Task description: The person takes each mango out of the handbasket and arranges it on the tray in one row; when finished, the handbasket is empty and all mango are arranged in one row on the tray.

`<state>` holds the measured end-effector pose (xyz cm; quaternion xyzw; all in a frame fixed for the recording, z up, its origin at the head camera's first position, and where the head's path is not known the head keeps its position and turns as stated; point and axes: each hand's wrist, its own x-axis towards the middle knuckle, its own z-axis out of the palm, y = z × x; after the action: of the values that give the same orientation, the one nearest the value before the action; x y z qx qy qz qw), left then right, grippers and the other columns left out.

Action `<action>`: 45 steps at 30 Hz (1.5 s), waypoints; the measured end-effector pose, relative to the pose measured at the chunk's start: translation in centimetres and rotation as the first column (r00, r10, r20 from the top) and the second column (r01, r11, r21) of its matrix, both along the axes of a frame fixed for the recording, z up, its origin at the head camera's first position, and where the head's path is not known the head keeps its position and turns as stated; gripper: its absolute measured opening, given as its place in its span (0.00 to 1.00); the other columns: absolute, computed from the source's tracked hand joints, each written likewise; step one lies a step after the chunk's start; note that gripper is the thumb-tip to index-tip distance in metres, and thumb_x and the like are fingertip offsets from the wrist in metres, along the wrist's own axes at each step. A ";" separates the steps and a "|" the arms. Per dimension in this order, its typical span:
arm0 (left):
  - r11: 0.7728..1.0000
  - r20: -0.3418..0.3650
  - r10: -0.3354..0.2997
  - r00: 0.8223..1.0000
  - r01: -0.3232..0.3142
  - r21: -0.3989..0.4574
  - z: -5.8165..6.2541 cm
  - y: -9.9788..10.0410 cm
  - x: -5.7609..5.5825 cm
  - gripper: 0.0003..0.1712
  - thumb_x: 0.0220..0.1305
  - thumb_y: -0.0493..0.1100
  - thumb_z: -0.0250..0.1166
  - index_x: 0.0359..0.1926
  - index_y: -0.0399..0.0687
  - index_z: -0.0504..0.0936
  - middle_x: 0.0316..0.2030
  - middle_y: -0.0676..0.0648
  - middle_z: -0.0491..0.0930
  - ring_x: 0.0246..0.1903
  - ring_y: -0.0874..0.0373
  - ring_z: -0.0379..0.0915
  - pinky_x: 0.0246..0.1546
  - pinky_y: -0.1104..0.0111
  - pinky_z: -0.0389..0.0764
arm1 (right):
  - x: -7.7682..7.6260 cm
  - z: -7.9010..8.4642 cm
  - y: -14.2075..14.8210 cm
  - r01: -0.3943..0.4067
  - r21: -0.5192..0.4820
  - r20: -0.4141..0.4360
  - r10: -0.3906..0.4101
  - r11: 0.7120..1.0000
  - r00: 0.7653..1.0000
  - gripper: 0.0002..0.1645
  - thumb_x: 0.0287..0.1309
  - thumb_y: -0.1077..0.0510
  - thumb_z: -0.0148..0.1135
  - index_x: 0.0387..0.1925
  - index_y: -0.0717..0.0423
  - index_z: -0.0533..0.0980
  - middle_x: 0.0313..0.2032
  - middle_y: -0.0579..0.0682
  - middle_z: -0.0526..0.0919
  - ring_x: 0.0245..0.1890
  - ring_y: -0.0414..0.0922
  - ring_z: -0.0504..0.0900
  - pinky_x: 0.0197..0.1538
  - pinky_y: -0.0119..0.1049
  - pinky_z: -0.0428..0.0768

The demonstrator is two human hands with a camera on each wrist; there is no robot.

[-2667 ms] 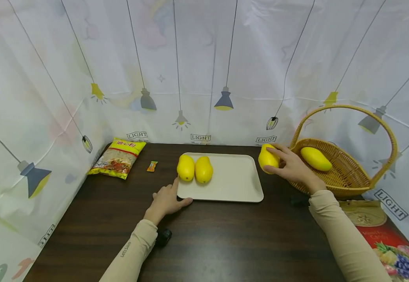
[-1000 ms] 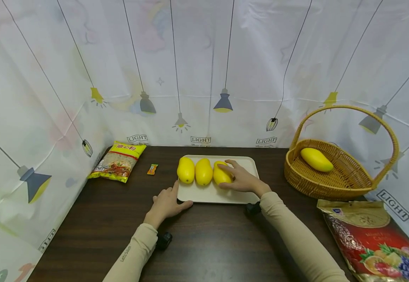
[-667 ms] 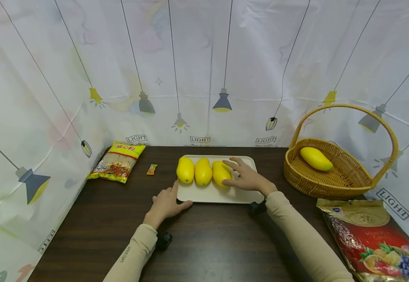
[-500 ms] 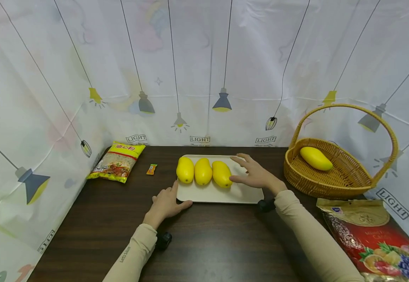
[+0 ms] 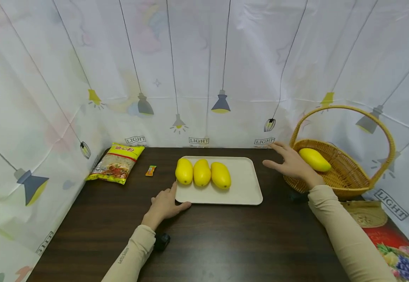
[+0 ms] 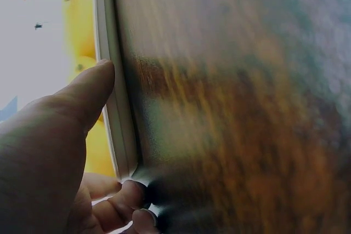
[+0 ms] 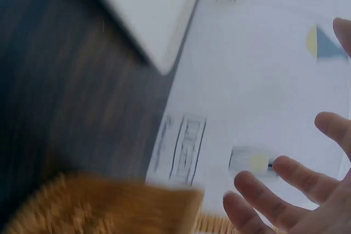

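Note:
Three yellow mangoes lie side by side on the cream tray: a left mango, a middle mango and a right mango, which leans slightly. My left hand holds the tray's near left corner, its thumb along the front rim and the other fingers round the side, as the left wrist view shows. Nothing is in my right hand, whose fingers are spread in front of the wicker basket's left side. Another mango lies inside that basket.
A yellow-topped food bag and a small orange candy lie at the back left. At the right, a red candy bag is partly covered by my right sleeve. A patterned white curtain stands behind the dark table.
My right hand carried a mango from beside the basket onto the tray, let it go, and moved back right to the basket. My left hand has stayed at the tray's corner.

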<state>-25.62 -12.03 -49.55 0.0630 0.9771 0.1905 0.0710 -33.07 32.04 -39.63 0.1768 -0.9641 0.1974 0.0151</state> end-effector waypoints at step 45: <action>1.000 -0.006 0.027 1.000 -0.027 -0.007 -0.4 -0.2 -0.4 0.60 0.59 0.76 0.61 0.80 0.48 0.51 0.63 0.37 0.77 0.61 0.40 0.74 0.54 0.37 0.71 | -6.6 -0.2 16.4 0.168 0.245 0.162 -0.212 0.955 0.964 0.59 0.68 0.27 0.45 0.75 0.72 0.49 0.61 0.88 0.61 0.56 0.83 0.66 0.57 0.77 0.65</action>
<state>-26.00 -12.25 -49.91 0.0501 0.9787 0.1880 0.0657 -39.66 48.40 -39.86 0.0642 -0.9901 0.0982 -0.0768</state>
